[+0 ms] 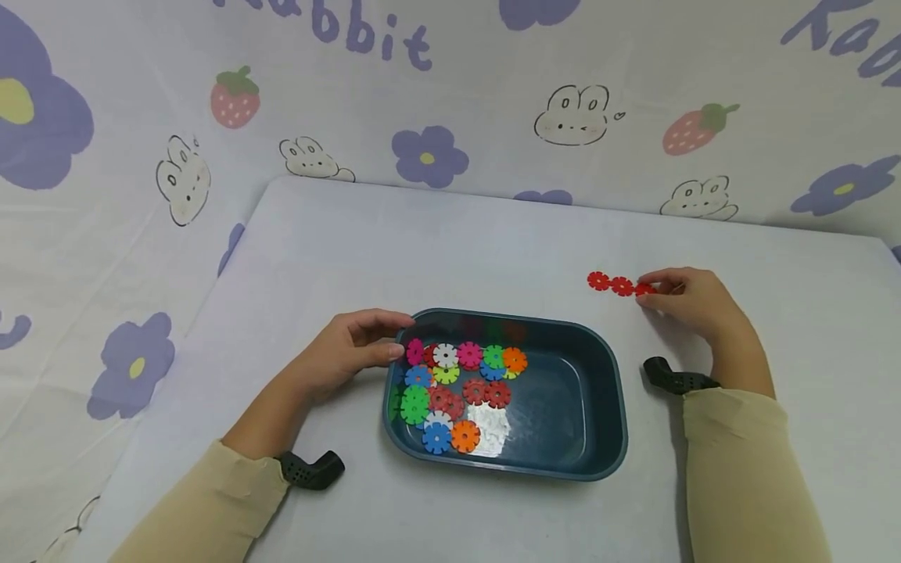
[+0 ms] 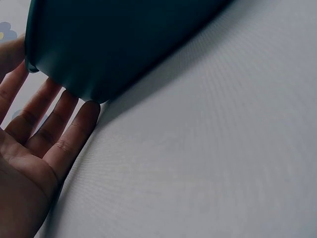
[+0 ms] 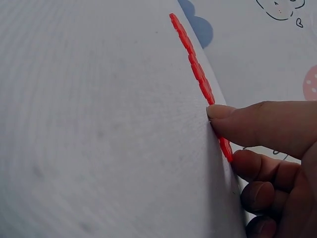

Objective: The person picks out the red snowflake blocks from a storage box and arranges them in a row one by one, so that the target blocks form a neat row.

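My right hand [image 1: 693,305] pinches the right end of a chain of three linked red snowflake discs [image 1: 622,286] between thumb and fingers. In the right wrist view the chain [image 3: 198,74] appears edge-on, close over the white tabletop, partly covered by the thumb. At the left end of a dark blue plastic basin [image 1: 563,467], my left hand [image 1: 345,352] holds the rim. The left wrist view has its fingers [image 2: 62,144] against the basin's outer wall. Several snowflake discs [image 1: 437,438] in pink, white, green, blue, orange and red lie in the basin's left half.
A white cloth-covered table [image 1: 422,242] lies beneath everything. Behind it hangs a backdrop [image 1: 493,94] printed with rabbits, flowers and strawberries. Black wrist devices [image 1: 313,471] sit at both beige sleeves [image 1: 746,461].
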A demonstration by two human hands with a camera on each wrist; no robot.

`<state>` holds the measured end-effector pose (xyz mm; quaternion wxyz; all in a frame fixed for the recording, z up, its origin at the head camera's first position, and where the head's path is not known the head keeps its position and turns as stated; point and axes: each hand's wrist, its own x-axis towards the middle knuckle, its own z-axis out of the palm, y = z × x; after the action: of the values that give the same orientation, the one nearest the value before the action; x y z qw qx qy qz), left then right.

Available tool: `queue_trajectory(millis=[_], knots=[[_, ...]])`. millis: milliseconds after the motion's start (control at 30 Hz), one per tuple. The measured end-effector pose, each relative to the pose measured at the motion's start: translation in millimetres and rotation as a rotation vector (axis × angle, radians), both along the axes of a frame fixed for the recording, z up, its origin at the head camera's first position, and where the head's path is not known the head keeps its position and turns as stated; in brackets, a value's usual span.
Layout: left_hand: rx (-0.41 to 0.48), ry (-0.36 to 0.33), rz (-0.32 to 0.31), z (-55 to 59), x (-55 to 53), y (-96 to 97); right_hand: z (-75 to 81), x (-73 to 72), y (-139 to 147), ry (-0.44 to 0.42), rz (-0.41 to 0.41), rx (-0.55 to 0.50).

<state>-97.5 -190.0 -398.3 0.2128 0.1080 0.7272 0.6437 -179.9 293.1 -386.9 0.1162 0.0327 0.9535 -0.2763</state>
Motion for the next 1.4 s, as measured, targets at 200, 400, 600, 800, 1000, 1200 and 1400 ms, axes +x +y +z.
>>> queue_trajectory(millis=[200,400,600,800,1000,1200,1400], knots=[[-0.005,-0.006,0.001,0.4,0.5,-0.5,1.8,-1.2,-1,-0.002,0.02,0.002],[-0.001,0.002,-0.009,-0.5,-0.4,-0.7,0.1,-0.3,0,-0.002,0.019,0.014],[0.003,0.007,-0.01,-0.9,0.0,-1.3,-0.7,-1.0,-1,0.017,0.027,0.013],[-0.003,0.017,-0.015,1.3,-1.7,-0.5,8.4,1.3,-1,0.015,0.021,0.03],[0.003,0.008,-0.02,1.8,-1.6,-0.6,47.8,10.7,-23,0.149,0.063,0.013],[0.001,0.017,-0.027,0.3,-2.6,-0.8,102.4,43.0,-74,0.493,0.293,-0.221],[0.015,0.012,-0.024,-0.8,-2.9,-1.8,121.2,66.5,-139,0.566,0.694,-0.417]])
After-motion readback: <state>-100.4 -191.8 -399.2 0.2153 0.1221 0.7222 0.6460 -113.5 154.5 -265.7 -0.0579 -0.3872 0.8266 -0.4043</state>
